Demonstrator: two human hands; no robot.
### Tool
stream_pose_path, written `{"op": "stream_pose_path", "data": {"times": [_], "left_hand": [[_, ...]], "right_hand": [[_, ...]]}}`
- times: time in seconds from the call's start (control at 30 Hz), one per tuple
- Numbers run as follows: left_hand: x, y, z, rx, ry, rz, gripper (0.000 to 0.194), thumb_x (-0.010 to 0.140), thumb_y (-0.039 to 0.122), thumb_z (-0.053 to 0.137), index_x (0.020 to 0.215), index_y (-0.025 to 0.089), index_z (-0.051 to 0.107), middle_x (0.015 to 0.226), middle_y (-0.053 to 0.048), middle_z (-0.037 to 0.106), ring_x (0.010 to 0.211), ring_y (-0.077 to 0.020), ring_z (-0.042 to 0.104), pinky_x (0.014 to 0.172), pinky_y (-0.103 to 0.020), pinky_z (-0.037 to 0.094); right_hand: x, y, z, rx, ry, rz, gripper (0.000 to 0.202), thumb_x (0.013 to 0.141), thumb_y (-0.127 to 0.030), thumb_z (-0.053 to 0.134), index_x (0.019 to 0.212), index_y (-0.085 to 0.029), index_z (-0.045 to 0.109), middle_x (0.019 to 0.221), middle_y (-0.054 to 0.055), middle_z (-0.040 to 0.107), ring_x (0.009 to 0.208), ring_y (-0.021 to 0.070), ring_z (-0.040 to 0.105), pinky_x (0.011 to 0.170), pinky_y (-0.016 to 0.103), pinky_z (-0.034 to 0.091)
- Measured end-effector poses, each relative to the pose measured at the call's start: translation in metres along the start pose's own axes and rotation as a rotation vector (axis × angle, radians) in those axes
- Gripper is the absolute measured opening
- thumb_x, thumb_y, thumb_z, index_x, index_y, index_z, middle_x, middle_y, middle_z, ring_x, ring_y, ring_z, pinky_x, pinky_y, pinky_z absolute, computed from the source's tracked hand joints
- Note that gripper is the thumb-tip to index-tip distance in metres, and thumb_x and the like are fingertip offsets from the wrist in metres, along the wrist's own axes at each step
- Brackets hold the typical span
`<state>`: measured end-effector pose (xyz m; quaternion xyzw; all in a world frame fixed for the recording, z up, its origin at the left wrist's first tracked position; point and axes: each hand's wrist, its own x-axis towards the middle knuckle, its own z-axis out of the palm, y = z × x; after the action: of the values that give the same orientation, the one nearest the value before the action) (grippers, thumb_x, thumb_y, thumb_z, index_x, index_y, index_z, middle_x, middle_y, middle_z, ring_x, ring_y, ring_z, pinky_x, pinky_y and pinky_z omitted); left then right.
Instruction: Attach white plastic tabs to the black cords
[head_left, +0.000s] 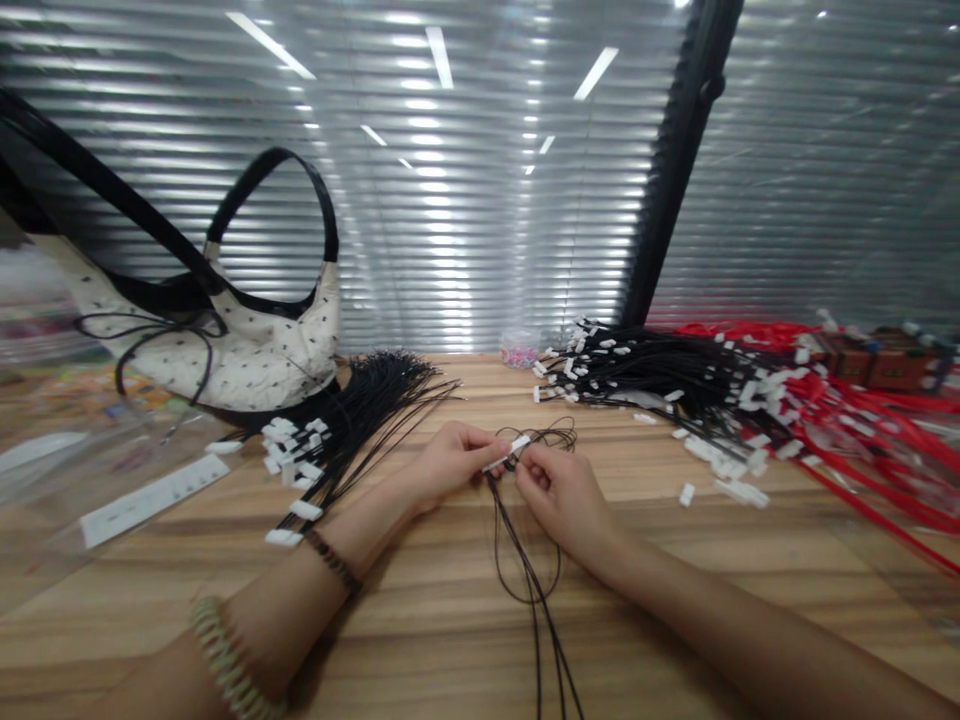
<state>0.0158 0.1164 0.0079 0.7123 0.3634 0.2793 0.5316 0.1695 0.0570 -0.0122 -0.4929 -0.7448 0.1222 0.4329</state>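
Near the middle of the wooden table, my left hand pinches a small white piece and the black cords at it. Close beside it on the right, my right hand is closed on the thin black cord. Loops of this cord stand out behind the fingers, and one large loop hangs below. Several dark cord strands run from between my hands toward the table's front edge. The fingertips of both hands nearly meet.
A bundle of black cords with white tags lies left, before a dotted white bag. More tagged black cords and red ribbons lie right. A small tub of pink beads stands at the back.
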Motion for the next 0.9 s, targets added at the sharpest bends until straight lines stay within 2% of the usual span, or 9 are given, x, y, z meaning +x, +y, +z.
{"op": "stream_pose_path", "data": {"times": [0.53, 0.77, 0.9], "left_hand": [[0.0010, -0.0030, -0.0003, -0.029, 0.000, 0.003, 0.033, 0.072, 0.042, 0.062, 0.062, 0.010, 0.064, 0.057, -0.002, 0.057, 0.053, -0.0098, 0.043, 0.051, -0.022, 0.029], [0.0029, -0.0047, 0.0000, -0.055, 0.029, 0.000, 0.035, 0.072, 0.045, 0.061, 0.066, 0.011, 0.065, 0.060, -0.002, 0.057, 0.054, -0.0103, 0.043, 0.050, -0.022, 0.029], [0.0016, -0.0022, -0.0005, -0.046, 0.007, 0.002, 0.034, 0.071, 0.044, 0.062, 0.065, 0.011, 0.066, 0.059, -0.002, 0.057, 0.054, -0.0104, 0.043, 0.050, -0.022, 0.029]], "right_hand": [[-0.0013, 0.0014, 0.0016, -0.005, 0.034, -0.034, 0.017, 0.077, -0.010, 0.047, 0.062, -0.016, 0.051, 0.055, -0.003, 0.049, 0.053, 0.0102, 0.046, 0.050, 0.020, 0.030], [0.0012, 0.0034, 0.0045, 0.110, 0.068, 0.088, 0.014, 0.077, -0.014, 0.049, 0.067, -0.015, 0.058, 0.057, 0.000, 0.059, 0.050, 0.0107, 0.051, 0.047, 0.019, 0.035], [0.0013, 0.0037, 0.0035, 0.069, 0.071, 0.037, 0.015, 0.078, -0.014, 0.048, 0.064, -0.016, 0.053, 0.055, -0.002, 0.053, 0.050, 0.0102, 0.048, 0.047, 0.019, 0.032]]}}
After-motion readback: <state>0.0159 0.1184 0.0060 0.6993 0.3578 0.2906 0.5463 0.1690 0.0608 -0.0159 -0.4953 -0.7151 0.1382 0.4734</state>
